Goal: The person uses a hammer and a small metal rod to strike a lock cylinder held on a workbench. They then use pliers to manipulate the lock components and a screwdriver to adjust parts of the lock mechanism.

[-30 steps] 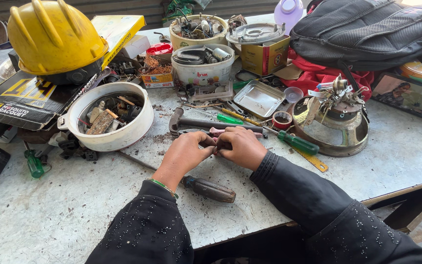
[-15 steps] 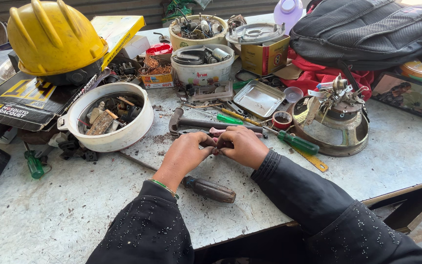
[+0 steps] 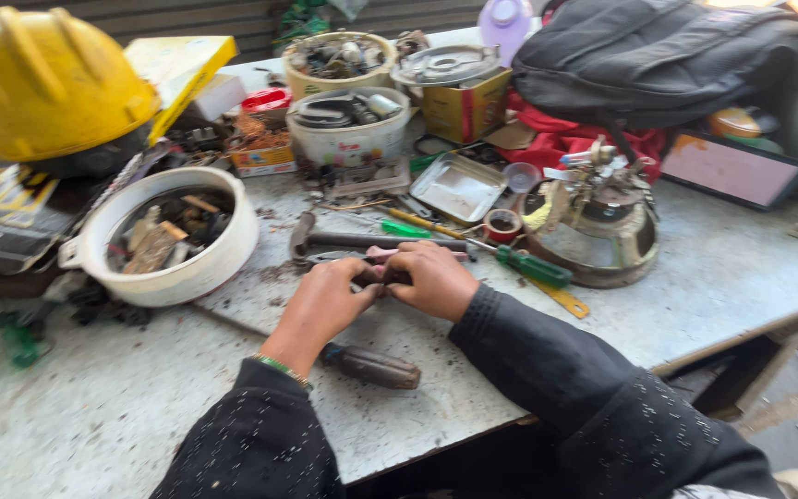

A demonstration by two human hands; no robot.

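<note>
My left hand (image 3: pixel 325 300) and my right hand (image 3: pixel 436 279) meet at the middle of the grey workbench (image 3: pixel 94 416), both pinched on a small dark part (image 3: pixel 382 275) between the fingertips. The part is mostly hidden by my fingers. A dark brown tool handle (image 3: pixel 371 367) lies on the bench just under my left wrist. Just beyond my hands lies a hammer (image 3: pixel 344 240) with a dark metal shaft. A green-handled screwdriver (image 3: pixel 528 266) lies to the right of my right hand.
A white pot of scrap bits (image 3: pixel 168 242) stands at the left, a yellow hard hat (image 3: pixel 43 83) behind it. Tubs of parts (image 3: pixel 339 115), a metal tray (image 3: pixel 459 188), a round metal assembly (image 3: pixel 602 226) and a black backpack (image 3: pixel 667 55) crowd the back. The bench edge runs front right.
My hands stay together on the small part, fingers shifting slightly. The camera has tilted a little, so the bench appears to slope.
</note>
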